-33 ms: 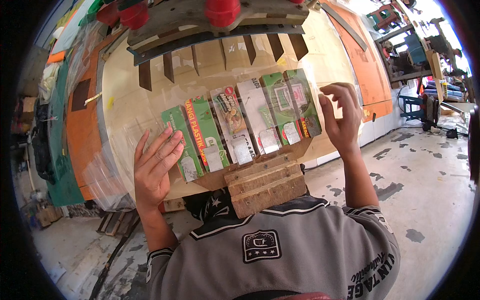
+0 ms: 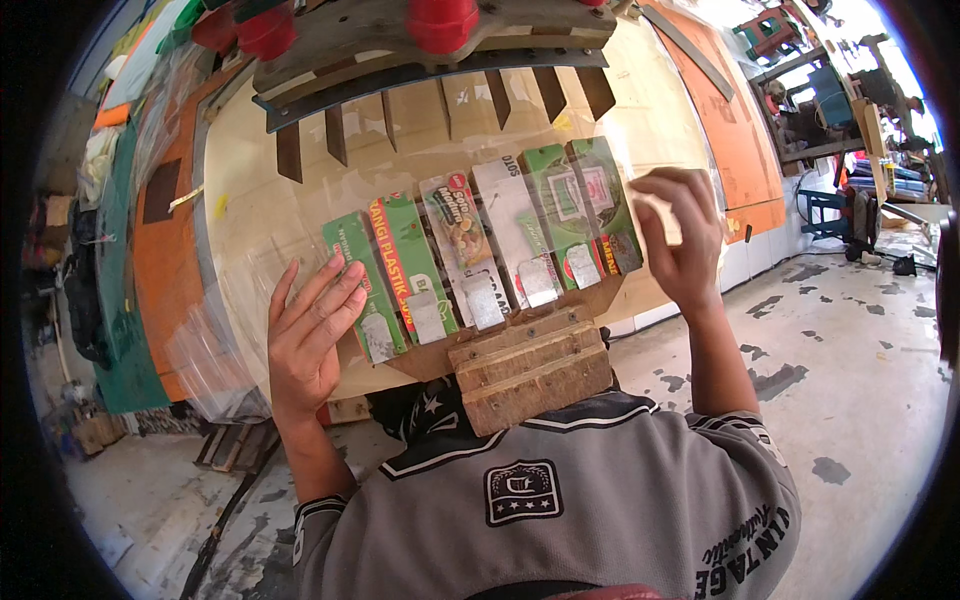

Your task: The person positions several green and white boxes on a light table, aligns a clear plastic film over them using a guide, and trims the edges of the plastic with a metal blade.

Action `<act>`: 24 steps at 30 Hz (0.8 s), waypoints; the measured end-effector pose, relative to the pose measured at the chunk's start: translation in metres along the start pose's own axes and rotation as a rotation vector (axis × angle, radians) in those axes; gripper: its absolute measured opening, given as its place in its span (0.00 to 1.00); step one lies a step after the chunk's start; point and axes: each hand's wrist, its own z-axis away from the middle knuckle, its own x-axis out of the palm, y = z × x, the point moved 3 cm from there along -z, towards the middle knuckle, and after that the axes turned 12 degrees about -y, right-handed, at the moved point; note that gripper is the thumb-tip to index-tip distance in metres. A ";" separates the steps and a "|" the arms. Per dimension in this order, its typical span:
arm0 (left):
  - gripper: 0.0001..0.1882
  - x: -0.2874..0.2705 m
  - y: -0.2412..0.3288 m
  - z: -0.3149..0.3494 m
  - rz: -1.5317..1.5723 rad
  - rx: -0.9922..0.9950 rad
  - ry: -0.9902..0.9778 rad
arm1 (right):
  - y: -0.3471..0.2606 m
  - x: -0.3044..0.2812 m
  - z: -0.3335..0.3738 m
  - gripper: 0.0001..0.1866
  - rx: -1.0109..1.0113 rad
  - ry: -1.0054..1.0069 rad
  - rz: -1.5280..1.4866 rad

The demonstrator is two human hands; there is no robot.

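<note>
A row of several printed cardboard strips (image 2: 408, 262), mostly green, lies side by side on a board, with silver tape at their near ends. Over them spreads a shiny clear plastic sheet (image 2: 515, 225). My left hand (image 2: 312, 335) rests flat with fingers spread at the row's left end, fingertips over the leftmost strip. Off the right end, my right hand (image 2: 685, 235) is raised and curled, thumb and index fingertip close together beside the sheet's right edge. Whether the edge is between them I cannot make out. Below the row, a stepped wooden block (image 2: 535, 372) sits against my body.
Beyond the strips, a machine bar (image 2: 440, 85) carries a row of dark metal blades (image 2: 551, 95) pointing toward me, with red round parts (image 2: 443, 22) above. Orange boards (image 2: 735, 160) flank the pale table surface (image 2: 250, 180). Loose clear plastic (image 2: 215, 350) lies at the left.
My right hand has shifted slightly left, with thumb and fingertips drawn closer together. My left hand, the strips and the blades have not moved.
</note>
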 end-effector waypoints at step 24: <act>0.18 0.001 -0.002 0.003 0.033 0.006 0.016 | -0.008 0.001 0.007 0.32 -0.264 -0.402 0.029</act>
